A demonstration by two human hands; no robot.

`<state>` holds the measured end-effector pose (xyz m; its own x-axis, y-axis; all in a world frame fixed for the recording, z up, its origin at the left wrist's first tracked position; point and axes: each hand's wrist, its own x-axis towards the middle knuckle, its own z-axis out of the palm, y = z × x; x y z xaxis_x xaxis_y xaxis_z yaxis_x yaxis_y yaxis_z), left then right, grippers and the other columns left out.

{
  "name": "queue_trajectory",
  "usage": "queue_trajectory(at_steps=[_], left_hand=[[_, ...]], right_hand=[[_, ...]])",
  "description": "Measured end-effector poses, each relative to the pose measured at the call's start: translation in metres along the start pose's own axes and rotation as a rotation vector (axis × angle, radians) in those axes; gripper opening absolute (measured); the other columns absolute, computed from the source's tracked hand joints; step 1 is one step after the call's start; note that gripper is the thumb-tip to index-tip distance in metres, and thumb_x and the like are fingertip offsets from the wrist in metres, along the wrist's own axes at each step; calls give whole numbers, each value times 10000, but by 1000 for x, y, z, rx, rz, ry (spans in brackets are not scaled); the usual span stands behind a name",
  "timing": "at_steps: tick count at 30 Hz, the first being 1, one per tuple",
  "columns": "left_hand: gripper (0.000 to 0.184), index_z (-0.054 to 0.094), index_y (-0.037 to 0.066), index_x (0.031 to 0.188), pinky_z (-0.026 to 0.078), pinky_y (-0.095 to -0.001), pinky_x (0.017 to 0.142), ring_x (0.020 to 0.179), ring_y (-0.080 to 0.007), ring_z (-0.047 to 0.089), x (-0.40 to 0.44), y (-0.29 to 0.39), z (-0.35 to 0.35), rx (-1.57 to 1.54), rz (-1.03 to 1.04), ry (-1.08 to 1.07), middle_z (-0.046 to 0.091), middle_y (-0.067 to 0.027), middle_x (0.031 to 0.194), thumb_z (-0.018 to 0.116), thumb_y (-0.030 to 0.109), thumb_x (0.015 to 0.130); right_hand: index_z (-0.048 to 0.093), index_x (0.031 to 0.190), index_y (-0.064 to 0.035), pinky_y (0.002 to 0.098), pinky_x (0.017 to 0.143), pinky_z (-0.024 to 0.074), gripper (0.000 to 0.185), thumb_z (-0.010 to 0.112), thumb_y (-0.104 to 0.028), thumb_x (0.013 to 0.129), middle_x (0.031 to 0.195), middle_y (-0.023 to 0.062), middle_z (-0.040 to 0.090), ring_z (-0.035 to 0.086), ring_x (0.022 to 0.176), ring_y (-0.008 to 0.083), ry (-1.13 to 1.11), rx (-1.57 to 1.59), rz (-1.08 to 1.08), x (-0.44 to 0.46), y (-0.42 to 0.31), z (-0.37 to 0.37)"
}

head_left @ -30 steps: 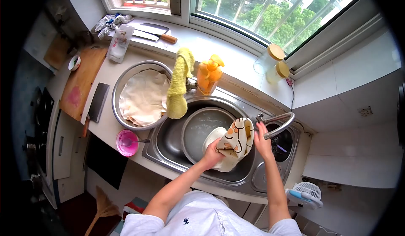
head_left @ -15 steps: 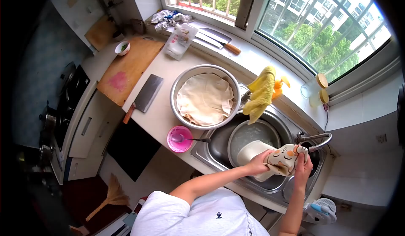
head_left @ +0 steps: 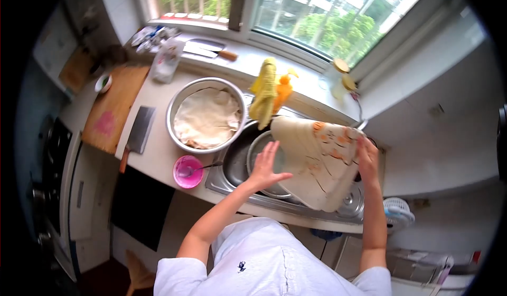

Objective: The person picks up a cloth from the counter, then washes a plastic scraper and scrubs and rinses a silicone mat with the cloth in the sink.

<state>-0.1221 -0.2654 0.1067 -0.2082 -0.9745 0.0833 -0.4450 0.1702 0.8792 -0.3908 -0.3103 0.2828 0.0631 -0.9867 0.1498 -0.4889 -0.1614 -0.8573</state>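
Observation:
A cream mat with an orange and black cartoon print (head_left: 317,161) hangs spread and slightly blurred over the sink (head_left: 232,164). My right hand (head_left: 367,159) grips its right edge. To the left of the mat, my left hand (head_left: 268,170) is open with fingers spread, in front of a metal basin (head_left: 254,150) that stands in the sink. The mat hides much of the sink and basin. On the counter to the left is a large round metal pan (head_left: 171,119) holding pale dough sheets (head_left: 207,117).
A pink bowl (head_left: 180,178) with a spoon is at the counter's front edge. A cleaver (head_left: 140,129) lies beside a wooden board (head_left: 119,100). A yellow cloth (head_left: 265,90) hangs beside an orange bottle (head_left: 283,90). Another knife (head_left: 227,55) lies on the sill.
The bunched mat has opened out into a broad sheet. My left hand has let go of it and moved left; my right hand still holds the edge. The view has shifted right.

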Motion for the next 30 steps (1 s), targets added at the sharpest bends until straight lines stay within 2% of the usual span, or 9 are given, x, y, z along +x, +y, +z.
queue_trajectory(at_steps=[5,7,10,12,14,16,18,24,30], left_hand=[[1096,109,114,1483,331,-422,1057,1310,-368,337,2,7,-10,-92,-58,10,142,-239,1483,778,464,688],[954,189,127,1471,479,-409,918,1234,-279,461,-2,2,-8,-270,-170,-42,235,-193,1451,773,342,748],[866,269,110,1445,482,-431,899,1226,-283,469,8,-12,-13,-276,-173,-176,283,-175,1430,755,336,765],[835,324,106,1422,411,-459,981,1282,-309,405,4,-17,-5,-109,-150,-142,313,-154,1430,739,403,760],[880,304,118,1433,284,-439,1082,1345,-324,307,5,6,-4,656,52,-44,319,-145,1443,722,472,744],[932,284,116,1442,189,-418,1127,1379,-323,237,16,39,-11,454,2,-90,296,-153,1466,717,525,726],[1007,226,126,1462,136,-552,1109,1374,-349,232,26,56,-15,-64,125,-104,275,-156,1473,696,592,704],[1031,232,100,1452,191,-535,1103,1356,-324,275,49,102,-17,-130,238,-78,280,-148,1471,780,483,667],[388,688,151,969,100,-521,1122,1331,-310,329,38,130,9,323,654,300,412,-78,1403,784,366,660]], right_hand=[[627,1059,30,253,766,439,416,491,-353,974,874,53,647,542,828,98,113,231,-54,1,2,0],[629,1055,36,237,771,444,426,494,-359,973,877,53,657,548,821,82,10,-63,-147,8,13,0],[631,1037,51,246,783,447,431,509,-356,966,920,87,667,570,839,109,158,190,-50,1,16,9],[629,1044,50,263,805,447,433,519,-360,959,991,109,657,580,886,139,158,189,-22,1,23,9],[624,1056,43,265,821,443,431,527,-365,954,1036,106,644,579,912,145,128,-74,-129,7,38,11],[626,1043,39,247,827,438,425,527,-365,955,1007,84,641,572,914,127,128,38,-97,6,37,16],[608,1065,20,217,786,434,417,524,-374,958,947,35,636,549,864,73,97,186,-92,6,26,18],[632,982,31,260,723,443,380,544,-337,947,907,75,608,566,810,144,80,96,-158,4,8,16],[634,965,30,265,752,442,375,539,-332,950,920,90,618,576,827,159,117,122,-111,7,7,14]])
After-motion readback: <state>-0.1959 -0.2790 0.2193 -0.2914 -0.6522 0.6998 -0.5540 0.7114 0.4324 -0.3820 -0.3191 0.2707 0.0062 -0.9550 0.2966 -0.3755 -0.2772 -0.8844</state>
